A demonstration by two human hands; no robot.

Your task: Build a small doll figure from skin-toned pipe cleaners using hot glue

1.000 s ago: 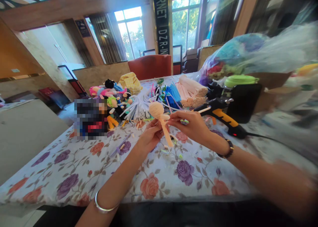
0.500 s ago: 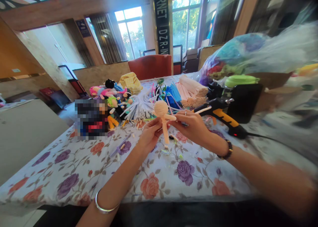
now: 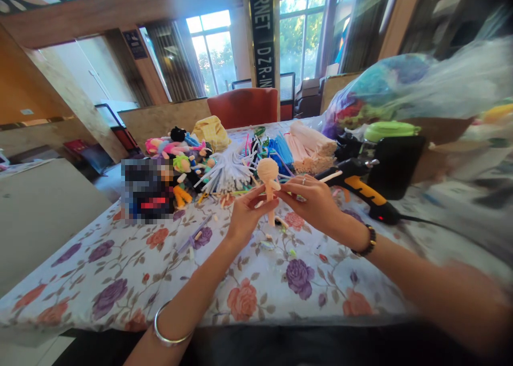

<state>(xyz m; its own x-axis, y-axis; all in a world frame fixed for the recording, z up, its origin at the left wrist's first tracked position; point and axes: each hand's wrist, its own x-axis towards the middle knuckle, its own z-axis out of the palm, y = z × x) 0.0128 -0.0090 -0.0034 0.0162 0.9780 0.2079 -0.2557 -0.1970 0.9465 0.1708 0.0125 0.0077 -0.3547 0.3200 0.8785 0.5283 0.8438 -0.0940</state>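
Observation:
A peach pipe-cleaner doll (image 3: 267,170) with a round wound head stands upright between my hands above the table. My left hand (image 3: 249,212) pinches its body between thumb and fingers from the left. From the right, my right hand (image 3: 308,196) has its fingertips closed at the doll's short arm. What exactly those fingertips grip is partly hidden. Beyond my right hand lies a black and yellow glue gun (image 3: 363,189), its red light lit. A pale thin stick (image 3: 332,177) shows between that hand and the gun.
White pipe cleaners (image 3: 228,168) fan out behind the doll, beside blue bundles (image 3: 280,152) and peach bundles (image 3: 312,144). Finished dolls (image 3: 184,147) pile up at left. A green-lidded jar (image 3: 390,131) and a black upright panel (image 3: 401,165) stand right. Scraps dot the floral tablecloth (image 3: 160,270).
The doll has shifted slightly right and turned, its arm now appearing shorter. My left hand has moved right and up, its thumb now across the body. My right hand has barely moved.

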